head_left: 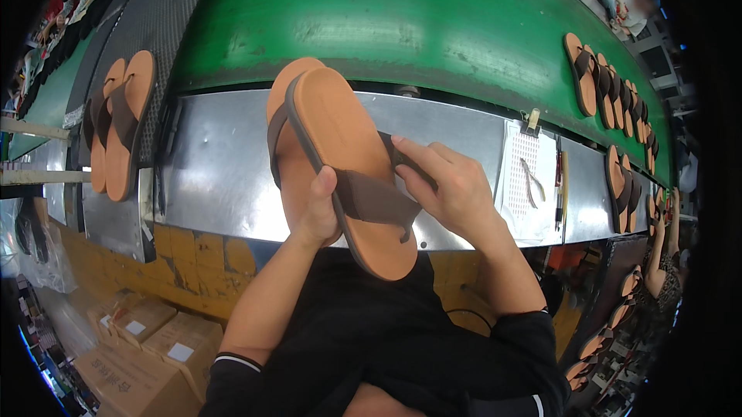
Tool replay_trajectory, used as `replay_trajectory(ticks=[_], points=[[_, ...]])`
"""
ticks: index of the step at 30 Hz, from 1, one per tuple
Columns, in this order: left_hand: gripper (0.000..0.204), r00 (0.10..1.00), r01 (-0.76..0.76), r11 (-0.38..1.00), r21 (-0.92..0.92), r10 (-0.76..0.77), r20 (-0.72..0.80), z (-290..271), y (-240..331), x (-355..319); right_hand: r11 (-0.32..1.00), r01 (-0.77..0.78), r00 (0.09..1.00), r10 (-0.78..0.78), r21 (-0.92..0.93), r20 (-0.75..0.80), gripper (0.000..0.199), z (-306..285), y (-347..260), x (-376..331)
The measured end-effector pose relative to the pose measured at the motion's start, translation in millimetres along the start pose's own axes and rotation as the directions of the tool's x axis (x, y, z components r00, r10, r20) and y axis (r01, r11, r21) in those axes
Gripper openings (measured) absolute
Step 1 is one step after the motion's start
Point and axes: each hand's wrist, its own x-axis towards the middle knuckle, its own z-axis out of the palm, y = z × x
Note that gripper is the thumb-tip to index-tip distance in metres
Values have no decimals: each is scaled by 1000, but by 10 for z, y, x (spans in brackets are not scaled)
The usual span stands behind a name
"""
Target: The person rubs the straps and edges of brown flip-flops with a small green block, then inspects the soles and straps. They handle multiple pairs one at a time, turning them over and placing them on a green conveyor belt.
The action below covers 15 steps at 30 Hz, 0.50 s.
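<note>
My left hand grips a tan flip-flop with a wide dark brown strap, its thumb against the dark side edge of the sole. The flip-flop is tilted, toe end toward me, over the metal ledge. Behind it, partly covered, is a second tan flip-flop, also at my left hand. My right hand is closed around a dark, flat, narrow piece by the sole's right side. The fingers cover part of this piece, so its kind cannot be told.
Beyond the metal ledge runs a green conveyor belt with rows of flip-flops at right. A clipped paper sheet carries tweezers. More flip-flops stand at left, cartons below. Another person's arm shows far right.
</note>
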Motion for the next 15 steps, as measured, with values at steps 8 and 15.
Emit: replay_trajectory(ticks=[8,15], points=[[97,999,15,1000,-18,-15,29,1,-1,4,1000,-11,999,12,-21,40,37,-26,-3,39],[97,999,23,999,-36,-22,32,-23,-24,19,999,16,999,-14,-42,42,36,-44,-1,61]])
